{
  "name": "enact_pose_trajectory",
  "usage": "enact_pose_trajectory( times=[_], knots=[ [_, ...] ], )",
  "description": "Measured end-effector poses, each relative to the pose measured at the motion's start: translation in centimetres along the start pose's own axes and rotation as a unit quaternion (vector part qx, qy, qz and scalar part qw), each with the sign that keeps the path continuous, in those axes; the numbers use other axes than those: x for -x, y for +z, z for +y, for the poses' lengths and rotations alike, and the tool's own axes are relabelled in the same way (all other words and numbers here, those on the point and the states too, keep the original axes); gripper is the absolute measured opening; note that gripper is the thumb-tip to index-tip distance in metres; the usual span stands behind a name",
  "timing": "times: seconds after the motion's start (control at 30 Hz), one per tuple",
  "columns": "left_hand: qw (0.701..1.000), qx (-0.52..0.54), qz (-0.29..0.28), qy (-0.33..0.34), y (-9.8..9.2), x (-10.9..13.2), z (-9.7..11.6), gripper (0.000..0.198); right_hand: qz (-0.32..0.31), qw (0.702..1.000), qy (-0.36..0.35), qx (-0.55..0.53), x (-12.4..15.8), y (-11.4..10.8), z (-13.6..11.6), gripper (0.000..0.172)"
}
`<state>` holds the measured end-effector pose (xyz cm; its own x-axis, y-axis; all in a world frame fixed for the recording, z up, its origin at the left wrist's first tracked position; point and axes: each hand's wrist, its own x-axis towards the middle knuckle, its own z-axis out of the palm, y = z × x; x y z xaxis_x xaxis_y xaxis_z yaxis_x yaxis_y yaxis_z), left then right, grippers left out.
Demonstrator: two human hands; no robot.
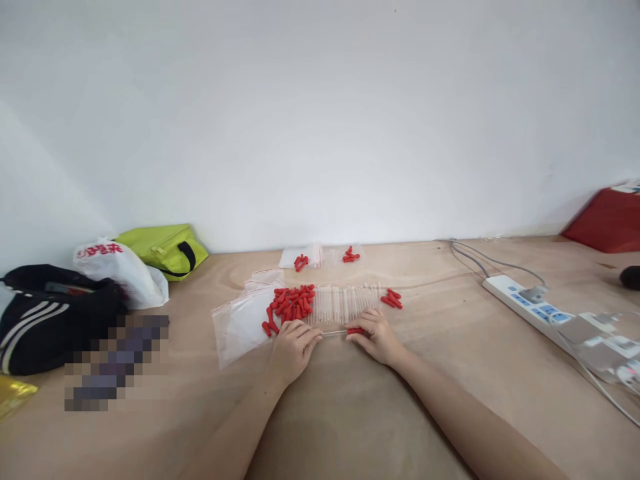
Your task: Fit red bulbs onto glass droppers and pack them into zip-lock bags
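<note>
My left hand and my right hand lie on the wooden table, fingers pinched toward each other. Between them runs a thin clear tube with a red cap at its right end, by my right fingertips. Just beyond the hands lies a row of several clear tubes. A heap of red caps sits to its left, and a few more red caps to its right. Clear zip bags lie left of the heap.
Two small bags holding red caps lie near the wall. At left are a green pouch, a white plastic bag and a black bag. A white power strip with cables lies right; a red object sits far right.
</note>
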<state>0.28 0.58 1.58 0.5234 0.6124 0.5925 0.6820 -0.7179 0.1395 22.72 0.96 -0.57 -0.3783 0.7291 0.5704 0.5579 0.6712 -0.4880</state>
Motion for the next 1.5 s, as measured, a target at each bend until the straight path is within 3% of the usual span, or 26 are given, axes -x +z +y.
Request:
enact_pose_trajectory(
  times=[0.57, 0.8, 0.9, 1.0, 1.1, 1.17, 1.27, 1.37, 1.5],
  knots=[
    [0.999, 0.043, -0.014, 0.002, 0.6, 0.0, 0.3, 0.025, -0.020, 0.999, -0.019, -0.031, -0.2, 0.3, -1.1, 0.017],
    [0.999, 0.048, -0.013, -0.003, 0.9, 0.2, 0.4, 0.021, -0.026, 0.999, -0.001, -0.046, -0.3, 0.2, -1.1, 0.016],
    [0.998, 0.052, -0.012, -0.024, 0.8, 0.1, 0.7, 0.018, -0.011, 0.993, 0.037, -0.111, -0.4, 0.3, -1.1, 0.018],
    [0.996, 0.059, -0.005, -0.062, 0.6, -0.1, 1.2, 0.019, 0.061, 0.959, 0.137, -0.242, -0.6, 0.8, -1.1, 0.027],
    [0.994, 0.068, -0.002, -0.085, 0.5, -0.4, 1.6, 0.021, 0.116, 0.892, 0.221, -0.377, -0.7, 1.6, -1.5, 0.047],
    [0.993, 0.070, -0.002, -0.093, 0.4, -0.6, 1.9, 0.022, 0.114, 0.861, 0.249, -0.428, -0.7, 2.2, -1.9, 0.043],
    [0.993, 0.072, -0.007, -0.090, 0.5, -0.7, 2.2, 0.023, 0.101, 0.844, 0.269, -0.453, -0.8, 3.1, -2.8, 0.033],
    [0.994, 0.073, -0.004, -0.084, 0.5, -0.7, 2.3, 0.021, 0.115, 0.850, 0.268, -0.438, -1.2, 3.3, -2.7, 0.036],
    [0.993, 0.052, 0.002, -0.102, 0.4, -0.7, 2.0, 0.022, 0.162, 0.909, 0.266, -0.279, -2.2, 0.8, -0.2, 0.046]
  ],
)
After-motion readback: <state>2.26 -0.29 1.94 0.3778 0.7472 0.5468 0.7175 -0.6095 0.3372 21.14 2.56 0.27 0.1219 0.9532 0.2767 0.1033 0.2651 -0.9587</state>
